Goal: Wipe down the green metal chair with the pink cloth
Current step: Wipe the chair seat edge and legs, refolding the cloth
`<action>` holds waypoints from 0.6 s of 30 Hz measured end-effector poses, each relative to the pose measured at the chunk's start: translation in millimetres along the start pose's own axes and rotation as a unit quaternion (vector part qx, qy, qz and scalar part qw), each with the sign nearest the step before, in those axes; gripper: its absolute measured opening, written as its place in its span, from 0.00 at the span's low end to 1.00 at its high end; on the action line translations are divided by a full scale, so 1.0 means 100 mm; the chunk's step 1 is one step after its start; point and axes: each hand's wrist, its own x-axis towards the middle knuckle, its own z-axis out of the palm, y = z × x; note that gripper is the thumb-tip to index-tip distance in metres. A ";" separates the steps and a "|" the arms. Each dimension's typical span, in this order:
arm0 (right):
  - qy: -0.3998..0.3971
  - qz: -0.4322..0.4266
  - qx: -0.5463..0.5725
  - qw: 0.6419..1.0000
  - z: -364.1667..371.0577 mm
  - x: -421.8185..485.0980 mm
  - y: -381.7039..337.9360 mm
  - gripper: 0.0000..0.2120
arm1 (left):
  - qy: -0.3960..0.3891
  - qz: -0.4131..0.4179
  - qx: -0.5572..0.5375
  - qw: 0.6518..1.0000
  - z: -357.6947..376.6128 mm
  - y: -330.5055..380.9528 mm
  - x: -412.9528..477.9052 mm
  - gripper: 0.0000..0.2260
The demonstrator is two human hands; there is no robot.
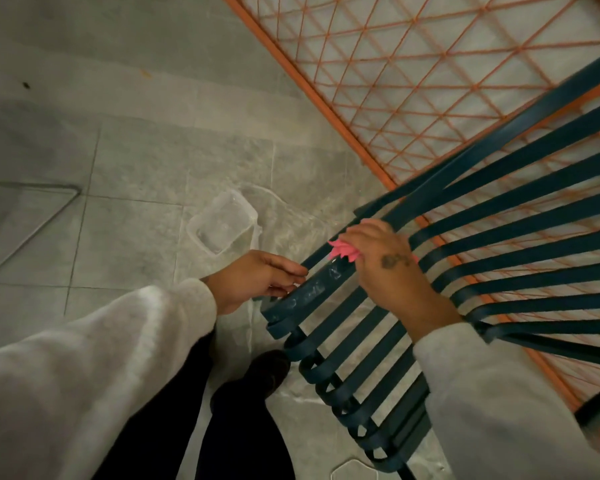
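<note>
Chair: the green metal chair (pixel 281 322) stands to the right of the person, on the tiled floor, with its seat slats running away from the curled front ends toward the back.
Right hand: the right hand (pixel 385 268) grasps the pink cloth (pixel 342 252), bunched under the fingers, and presses it on the outermost slat (pixel 329 277).
Left hand: the left hand (pixel 260 278) holds the outer edge of the same slat with lightly curled fingers, nearer to the front end.
Key relation: pale smears lie on the slat between the two hands. From the cloth they lie toward the person, along the long axis of the slat, so I judge the next stroke should pull back toward the front end. The right hand is the nearer one for this.
Other things: a clear plastic container (pixel 201 233) sits on the floor just left of the chair; an orange mesh frame (pixel 312 95) is behind it.
Writing: no brand or label can be read. A dark mark on the back of the right hand is too small to read.
</note>
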 end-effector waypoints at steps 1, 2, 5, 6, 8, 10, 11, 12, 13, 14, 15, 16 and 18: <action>0.002 -0.005 0.012 1.000 0.05 -0.03 -0.08 0.22 | -0.001 0.000 0.003 1.000 0.00 -0.02 0.01 0.13; 0.001 -0.012 0.024 1.000 0.09 -0.05 -0.18 0.19 | -0.002 0.001 0.013 1.000 -0.01 -0.04 0.01 0.13; -0.042 -0.016 0.023 0.999 0.18 -0.12 -0.49 0.17 | 0.002 0.000 0.065 0.998 -0.05 -0.13 0.02 0.17; -0.062 -0.022 0.021 0.998 0.20 -0.16 -0.58 0.17 | 0.004 -0.002 0.074 0.997 -0.06 -0.16 0.02 0.18; -0.086 -0.054 0.028 0.994 0.18 -0.22 -0.67 0.20 | 0.001 -0.006 0.084 0.996 -0.11 -0.19 0.02 0.19; -0.095 -0.066 0.042 0.992 0.09 -0.20 -0.54 0.20 | -0.016 -0.006 0.100 0.995 -0.15 -0.19 0.01 0.20; -0.093 -0.052 0.029 0.994 0.03 -0.14 -0.41 0.20 | -0.025 -0.007 0.108 0.994 -0.17 -0.19 0.00 0.20; -0.094 -0.021 0.007 0.995 -0.03 -0.04 -0.25 0.20 | -0.031 -0.008 0.110 0.993 -0.19 -0.18 0.00 0.21; -0.096 0.012 -0.023 0.995 -0.10 0.06 -0.12 0.22 | -0.032 -0.011 0.105 0.994 -0.19 -0.18 0.00 0.21; -0.097 0.045 -0.053 0.993 -0.16 0.14 -0.05 0.23 | -0.032 -0.012 0.102 0.994 -0.19 -0.17 -0.01 0.21; -0.100 0.067 -0.081 0.989 -0.20 0.20 -0.03 0.23 | -0.031 -0.011 0.100 0.994 -0.19 -0.18 -0.01 0.21; -0.105 0.083 -0.107 0.985 -0.22 0.22 -0.07 0.23 | -0.032 -0.009 0.102 0.994 -0.19 -0.18 -0.01 0.21; -0.095 0.091 -0.124 0.983 -0.16 0.15 -0.26 0.22 | -0.032 -0.006 0.111 0.993 -0.19 -0.18 -0.02 0.23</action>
